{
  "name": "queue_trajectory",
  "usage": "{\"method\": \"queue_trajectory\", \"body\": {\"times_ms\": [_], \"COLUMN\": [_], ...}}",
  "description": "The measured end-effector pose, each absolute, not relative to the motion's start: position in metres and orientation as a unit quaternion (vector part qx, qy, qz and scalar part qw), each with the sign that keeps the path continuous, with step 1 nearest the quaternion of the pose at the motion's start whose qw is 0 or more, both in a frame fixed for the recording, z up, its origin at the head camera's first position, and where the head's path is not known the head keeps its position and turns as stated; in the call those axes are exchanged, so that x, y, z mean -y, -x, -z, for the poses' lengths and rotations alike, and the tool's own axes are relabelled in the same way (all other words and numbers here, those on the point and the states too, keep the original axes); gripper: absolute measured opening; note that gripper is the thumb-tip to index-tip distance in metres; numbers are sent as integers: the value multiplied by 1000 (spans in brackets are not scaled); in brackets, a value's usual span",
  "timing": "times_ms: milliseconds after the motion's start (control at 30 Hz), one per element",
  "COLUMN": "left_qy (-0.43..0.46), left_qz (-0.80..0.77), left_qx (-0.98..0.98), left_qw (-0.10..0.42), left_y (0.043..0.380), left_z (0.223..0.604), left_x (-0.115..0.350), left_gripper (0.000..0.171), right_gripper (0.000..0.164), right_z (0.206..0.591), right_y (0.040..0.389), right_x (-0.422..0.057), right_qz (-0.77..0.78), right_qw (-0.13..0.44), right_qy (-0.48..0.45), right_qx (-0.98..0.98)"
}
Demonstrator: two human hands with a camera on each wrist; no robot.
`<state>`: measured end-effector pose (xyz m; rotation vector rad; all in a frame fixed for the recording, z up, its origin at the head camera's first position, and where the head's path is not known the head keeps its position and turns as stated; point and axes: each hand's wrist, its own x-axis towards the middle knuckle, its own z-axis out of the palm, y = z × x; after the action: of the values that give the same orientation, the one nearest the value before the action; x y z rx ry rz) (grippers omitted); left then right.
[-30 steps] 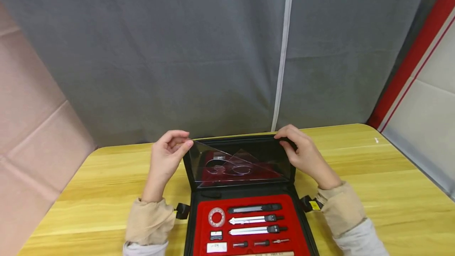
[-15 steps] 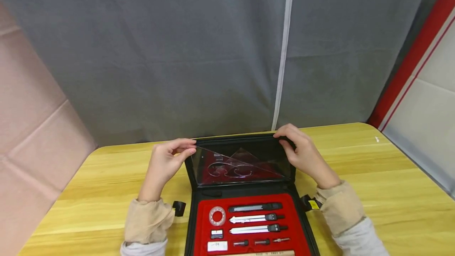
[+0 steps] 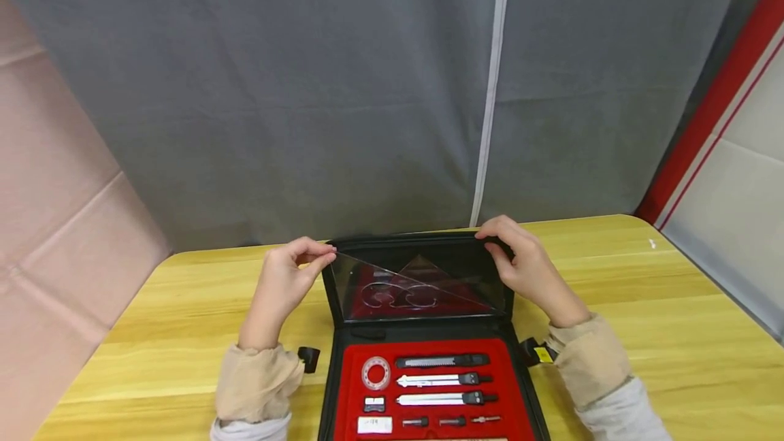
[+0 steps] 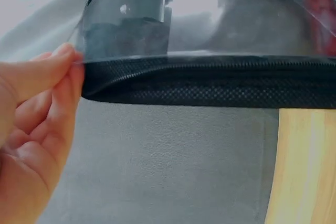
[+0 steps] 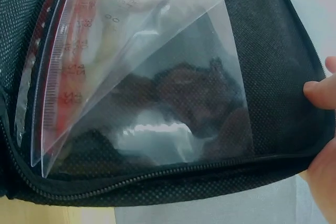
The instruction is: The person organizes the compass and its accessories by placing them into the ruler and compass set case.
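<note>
My left hand pinches the upper corner of a clear set square inside the raised lid of a black zip case. In the left wrist view, the left hand has thumb and fingertips together on that corner, beside the zipped lid edge. My right hand grips the lid's upper right corner. Thumb inside and fingers outside, the right hand shows partly at the right wrist view's edge. A clear curved template shows through the set square.
A red tray holds a round clear ring, a cutter knife, two compasses, a sharpener, a white eraser and small parts. Wooden table surrounds the case; a grey curtain hangs behind.
My left hand has moved slightly right and down, bringing the set square's corner closer to the lid. My right hand still holds the lid corner. The camera view has shifted a little.
</note>
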<state>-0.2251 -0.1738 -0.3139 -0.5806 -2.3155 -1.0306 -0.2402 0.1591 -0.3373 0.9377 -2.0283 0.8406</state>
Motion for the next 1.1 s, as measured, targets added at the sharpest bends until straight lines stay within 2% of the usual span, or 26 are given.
{"method": "queue_trajectory", "body": {"times_ms": [267, 600, 800, 900, 1100], "left_qy": [200, 241, 254, 256, 269], "left_qz": [391, 320, 340, 328, 307], "left_qx": [869, 880, 883, 889, 889], "left_qw": [226, 257, 198, 193, 208], "left_y": [224, 225, 226, 225, 223], "left_z": [313, 312, 313, 312, 311], "left_x": [176, 175, 176, 176, 178], "left_gripper": [7, 13, 30, 36, 30], "right_gripper": [32, 31, 32, 31, 30], "right_z": [337, 337, 337, 334, 323], "right_y": [240, 240, 239, 237, 228], "right_x": [-160, -162, -163, -167, -182], "right_qz": [-333, -334, -334, -334, -314], "right_qw": [374, 365, 358, 331, 241], "right_qy": [-357, -354, -357, -348, -320], "right_qx": [789, 793, 796, 811, 860]}}
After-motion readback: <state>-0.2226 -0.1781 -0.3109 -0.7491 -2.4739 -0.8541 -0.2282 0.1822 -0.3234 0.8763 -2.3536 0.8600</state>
